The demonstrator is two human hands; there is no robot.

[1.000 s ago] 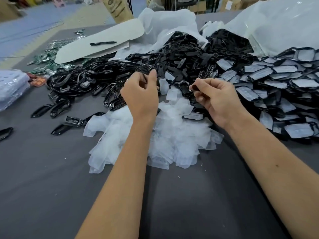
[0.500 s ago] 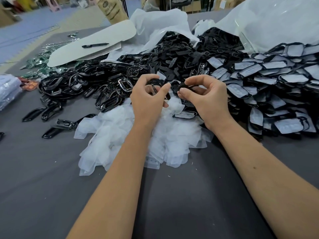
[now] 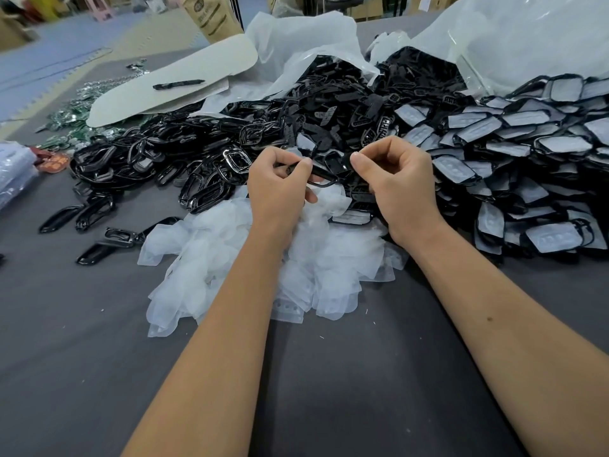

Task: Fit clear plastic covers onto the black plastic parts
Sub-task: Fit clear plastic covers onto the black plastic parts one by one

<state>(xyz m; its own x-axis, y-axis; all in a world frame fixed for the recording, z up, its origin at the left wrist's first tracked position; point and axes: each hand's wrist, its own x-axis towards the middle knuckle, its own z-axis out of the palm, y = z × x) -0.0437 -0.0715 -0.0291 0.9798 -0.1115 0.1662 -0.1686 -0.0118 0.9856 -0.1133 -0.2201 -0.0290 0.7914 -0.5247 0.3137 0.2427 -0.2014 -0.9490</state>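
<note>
My left hand [image 3: 280, 183] and my right hand [image 3: 395, 186] hold one black plastic part [image 3: 324, 173] between them, each pinching an end with thumb and fingers, just above a heap of clear plastic covers [image 3: 257, 258] on the grey table. Whether a cover sits on the held part I cannot tell. A big pile of bare black parts [image 3: 296, 127] lies behind the hands. To the right lies a pile of black parts with covers fitted [image 3: 527, 166].
Several loose black frames [image 3: 95, 209] lie at the left on the grey table [image 3: 329, 374]. A white card with a black pen [image 3: 178, 84] sits at the back left. Large clear plastic bags [image 3: 510, 37] stand at the back right. Bagged items [image 3: 13, 173] at the far left edge.
My hands drew together from the black pile and now hold one black part between them over the clear covers. The camera tilted slightly down.
</note>
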